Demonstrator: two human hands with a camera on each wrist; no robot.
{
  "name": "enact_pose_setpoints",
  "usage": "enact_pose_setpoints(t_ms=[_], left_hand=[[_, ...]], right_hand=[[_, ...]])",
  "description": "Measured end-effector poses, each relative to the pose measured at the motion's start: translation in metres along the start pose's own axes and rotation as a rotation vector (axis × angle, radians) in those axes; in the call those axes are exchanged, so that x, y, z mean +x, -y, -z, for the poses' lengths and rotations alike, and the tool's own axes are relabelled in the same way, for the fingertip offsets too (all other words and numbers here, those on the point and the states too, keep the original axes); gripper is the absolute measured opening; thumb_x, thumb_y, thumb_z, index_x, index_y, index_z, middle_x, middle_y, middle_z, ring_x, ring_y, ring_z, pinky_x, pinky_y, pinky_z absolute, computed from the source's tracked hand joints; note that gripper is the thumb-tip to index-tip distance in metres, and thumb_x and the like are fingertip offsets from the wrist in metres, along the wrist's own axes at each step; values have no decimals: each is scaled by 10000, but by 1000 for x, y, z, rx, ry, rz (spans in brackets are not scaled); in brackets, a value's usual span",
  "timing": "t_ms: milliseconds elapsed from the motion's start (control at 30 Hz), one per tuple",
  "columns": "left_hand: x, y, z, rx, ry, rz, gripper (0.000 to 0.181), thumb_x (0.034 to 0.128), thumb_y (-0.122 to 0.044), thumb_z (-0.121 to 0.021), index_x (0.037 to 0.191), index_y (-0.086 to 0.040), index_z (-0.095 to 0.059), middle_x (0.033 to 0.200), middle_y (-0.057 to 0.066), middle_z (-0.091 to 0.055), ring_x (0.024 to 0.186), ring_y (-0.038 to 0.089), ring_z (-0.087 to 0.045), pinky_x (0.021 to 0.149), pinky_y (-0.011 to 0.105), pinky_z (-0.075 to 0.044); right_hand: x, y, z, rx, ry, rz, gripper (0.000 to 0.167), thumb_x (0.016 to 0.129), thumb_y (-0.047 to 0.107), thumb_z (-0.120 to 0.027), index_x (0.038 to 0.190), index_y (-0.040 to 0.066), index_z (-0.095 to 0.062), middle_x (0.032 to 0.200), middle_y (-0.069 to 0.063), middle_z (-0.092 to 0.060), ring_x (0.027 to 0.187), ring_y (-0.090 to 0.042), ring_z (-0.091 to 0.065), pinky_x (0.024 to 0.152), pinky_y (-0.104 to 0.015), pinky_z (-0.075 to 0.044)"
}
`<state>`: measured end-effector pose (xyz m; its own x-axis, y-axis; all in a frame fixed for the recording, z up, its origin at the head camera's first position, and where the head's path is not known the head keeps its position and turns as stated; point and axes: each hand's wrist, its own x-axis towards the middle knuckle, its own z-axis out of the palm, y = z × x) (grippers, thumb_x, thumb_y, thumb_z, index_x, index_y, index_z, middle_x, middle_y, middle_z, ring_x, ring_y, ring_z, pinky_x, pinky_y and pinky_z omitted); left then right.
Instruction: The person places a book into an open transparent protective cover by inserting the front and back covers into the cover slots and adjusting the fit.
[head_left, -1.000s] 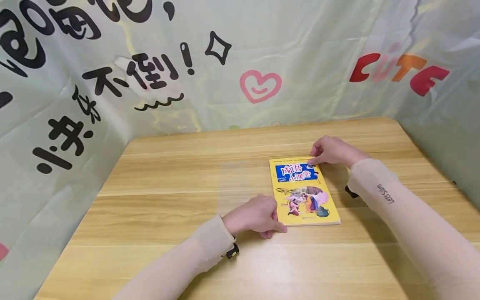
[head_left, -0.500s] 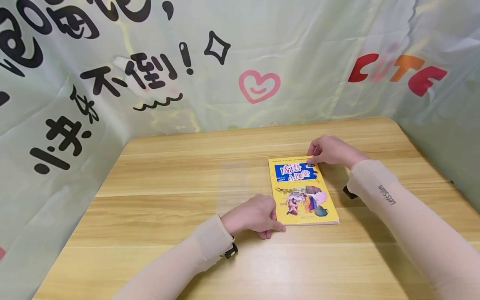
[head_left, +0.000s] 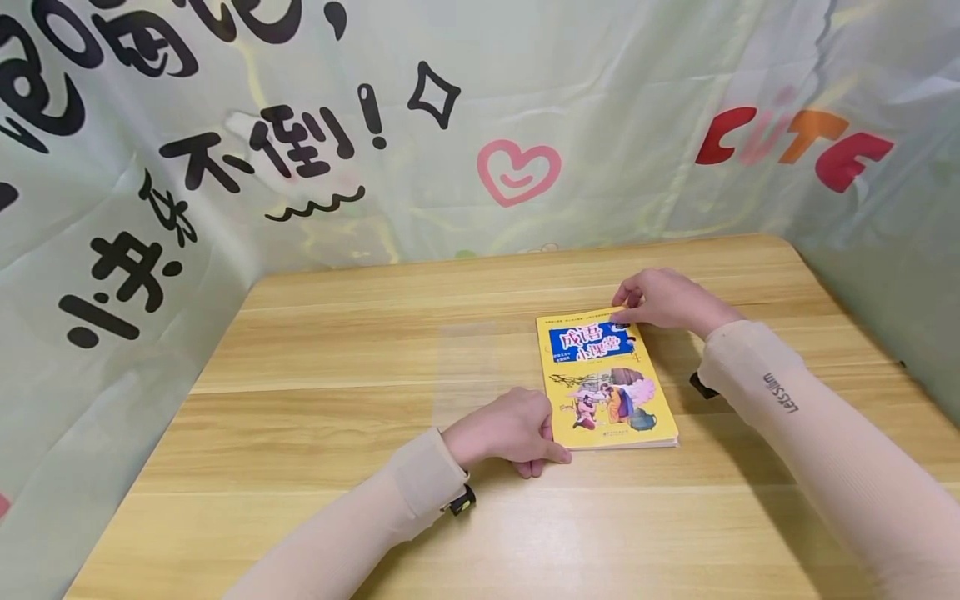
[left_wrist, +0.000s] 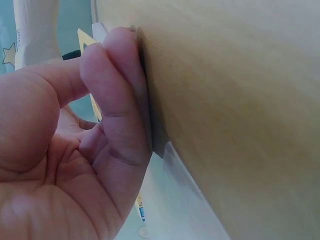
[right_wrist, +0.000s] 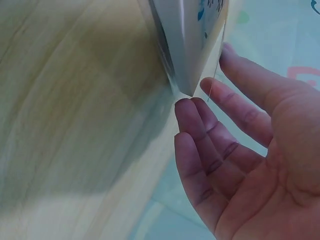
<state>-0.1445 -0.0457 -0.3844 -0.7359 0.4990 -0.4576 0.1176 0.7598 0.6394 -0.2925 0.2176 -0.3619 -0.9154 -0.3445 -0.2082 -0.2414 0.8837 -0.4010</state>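
A yellow book (head_left: pixel 603 392) with a blue title panel lies on the wooden table, right of centre. My left hand (head_left: pixel 510 429) holds its lower left corner, thumb over the cover and the other fingers curled by the edge; the left wrist view mostly hides the corner behind those fingers. At the upper right corner, my right hand (head_left: pixel 663 300) pinches the front cover between thumb and index finger. The right wrist view shows the thin cover (right_wrist: pixel 220 42) raised slightly off the pages (right_wrist: pixel 185 55), while the remaining fingers are loosely bent below.
A faint clear sheet (head_left: pixel 465 367) lies flat on the table (head_left: pixel 315 417) left of the book. Printed cloth (head_left: pixel 615 100) hangs behind the table and along both sides. Dark wrist straps show under both sleeves.
The right hand has risen slightly, lifting the cover's upper right corner a little from the pages. The left hand stays at the lower left corner.
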Motion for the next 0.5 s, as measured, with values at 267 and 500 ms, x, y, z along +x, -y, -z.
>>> enact_pose_setpoints(t_ms=[267,500], left_hand=[[-1,0,0,-9,-6,3,329,945,-214,-848,717,-80,-652,555,35,-664,468,142,-660,492,225,-562],[0,0,0,-13,-6,8,321,947,-217,-845,725,-83,-657,565,40,-663,477,149,-664,489,217,-555]], right_hand=[[-1,3,0,-2,-33,16,285,967,285,-826,1127,53,-779,1065,-147,-742,982,-312,-607,931,-513,-538],[-4,5,2,25,-53,11,298,974,271,-816,1145,32,-763,1070,-164,-719,979,-315,-594,861,-448,-531]])
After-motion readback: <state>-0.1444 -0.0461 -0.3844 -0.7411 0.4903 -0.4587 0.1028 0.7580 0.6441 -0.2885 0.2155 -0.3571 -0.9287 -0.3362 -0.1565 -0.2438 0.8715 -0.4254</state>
